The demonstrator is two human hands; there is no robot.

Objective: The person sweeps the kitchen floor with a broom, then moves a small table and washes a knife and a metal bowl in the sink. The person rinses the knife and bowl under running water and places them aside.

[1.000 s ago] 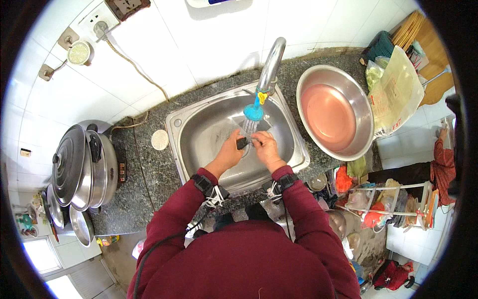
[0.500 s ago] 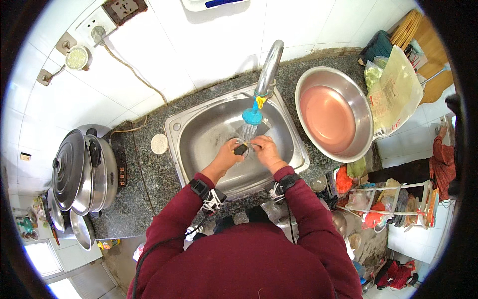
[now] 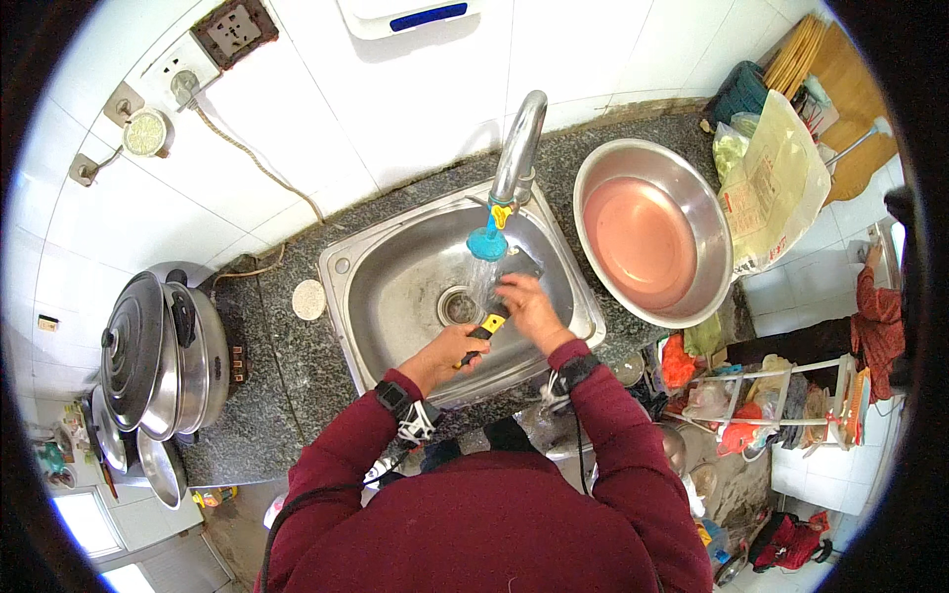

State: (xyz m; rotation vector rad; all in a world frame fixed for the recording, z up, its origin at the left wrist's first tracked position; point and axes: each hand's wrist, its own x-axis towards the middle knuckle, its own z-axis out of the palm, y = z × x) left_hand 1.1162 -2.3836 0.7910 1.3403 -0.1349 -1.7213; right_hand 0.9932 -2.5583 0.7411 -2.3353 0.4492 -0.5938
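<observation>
Over the sink (image 3: 348, 326), my left hand (image 3: 442, 358) is closed around a hand tool with a black and yellow handle (image 3: 491, 324). The handle slants up and to the right. My right hand (image 3: 532, 311) has its fingers bent and closed on the tool's far end, which they hide, so I cannot tell its exact kind. Water runs from the blue spout end (image 3: 486, 244) of the curved metal tap (image 3: 521, 143), just beside my right fingers. A dark grey flat shape (image 3: 524, 261) lies beyond that hand in the basin.
On the right of the counter stands a large metal basin (image 3: 590, 257) holding pinkish liquid. Behind it are a plastic bag (image 3: 781, 188) and chopsticks (image 3: 794, 56). At left sits a lidded metal pot (image 3: 138, 346). A pale round disc (image 3: 308, 299) lies beside the sink.
My left hand has moved down and left along with the tool, turning it so its yellow handle shows. My right hand stays near the water, fingers now curled downward. The view has shifted slightly.
</observation>
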